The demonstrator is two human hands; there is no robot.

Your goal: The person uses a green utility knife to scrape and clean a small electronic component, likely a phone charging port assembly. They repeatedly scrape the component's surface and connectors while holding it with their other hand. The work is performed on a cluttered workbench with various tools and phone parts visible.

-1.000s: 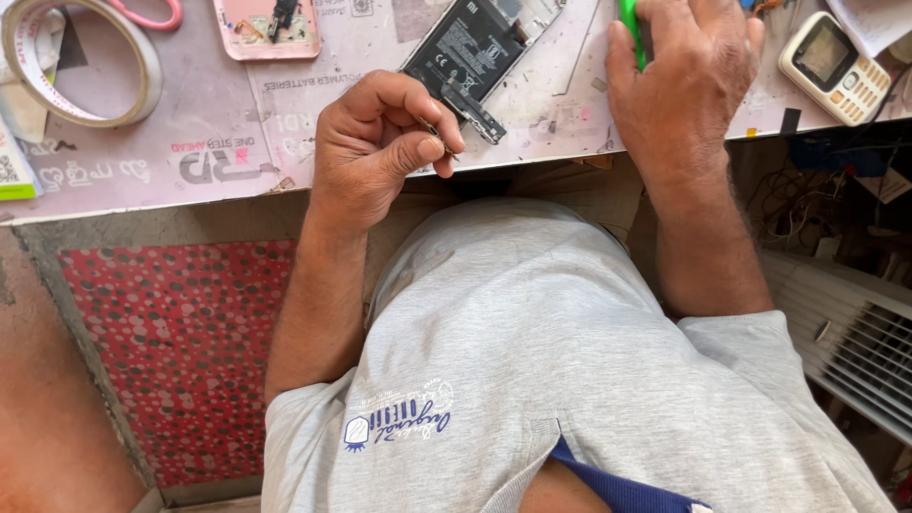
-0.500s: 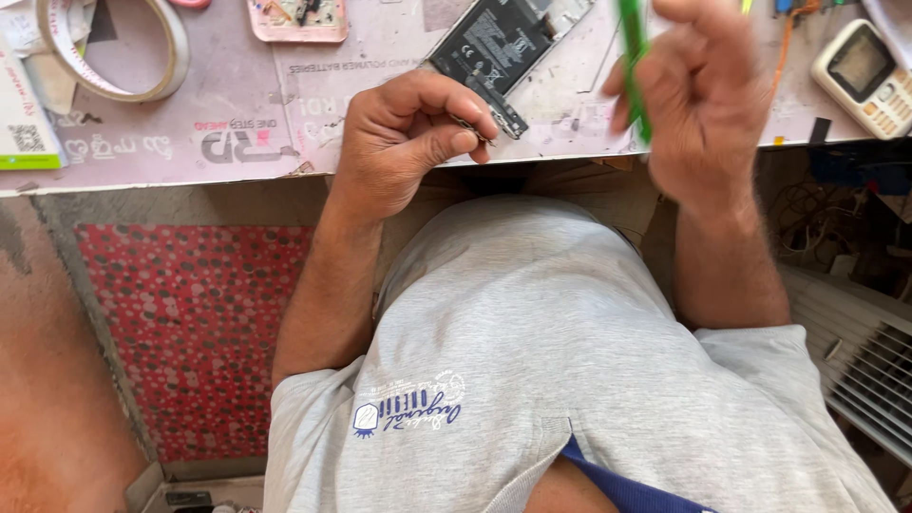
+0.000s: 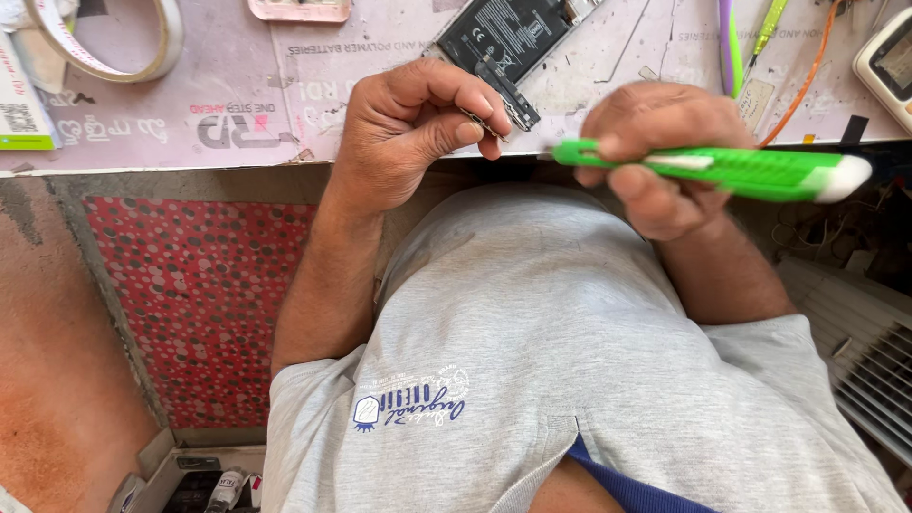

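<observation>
My left hand [image 3: 413, 128] pinches a small thin metal part [image 3: 480, 123] between thumb and forefinger, just in front of an opened black phone [image 3: 508, 43] that lies on the worktable [image 3: 237, 104]. My right hand [image 3: 660, 157] is closed around a green utility knife [image 3: 750, 171], held sideways near the table's front edge, its white end pointing right. Both hands hover close together above my grey shirt. What the metal part is exactly is too small to tell.
A roll of tape [image 3: 104, 43] and a green-edged card [image 3: 19, 104] lie at the left of the table. A pink object [image 3: 299, 9], green and purple tools [image 3: 746, 38], an orange wire [image 3: 807, 76] and a white meter [image 3: 888, 62] sit further back. A red dotted mat [image 3: 199, 294] covers the floor.
My right hand has come down from the table and turned the green knife from upright to sideways. My left hand stays pinched near the phone's corner.
</observation>
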